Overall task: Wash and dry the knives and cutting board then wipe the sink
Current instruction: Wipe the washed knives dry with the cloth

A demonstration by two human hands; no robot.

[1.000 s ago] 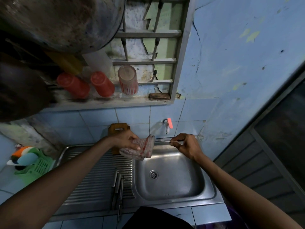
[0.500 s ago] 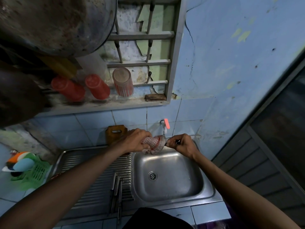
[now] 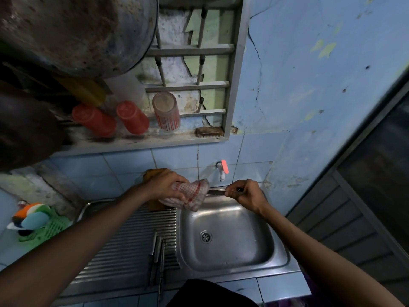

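Knife drying over sink basin: two-handed grip.

Left hand [image 3: 164, 185] curled around checked dish cloth [image 3: 190, 194], bunched over blade of knife [image 3: 218, 192]; right hand [image 3: 245, 193] closed on knife handle, blade level, pointing left into cloth. Both held above rear rim of steel sink [image 3: 230, 235], just below wall tap [image 3: 222, 170]. Further knives [image 3: 158, 260] lying together on ribbed drainboard [image 3: 128, 240]. Wooden cutting board [image 3: 152, 173] propped against tiles behind left hand. Red cups [image 3: 110, 119] and striped glass [image 3: 166, 111] upturned on window ledge.
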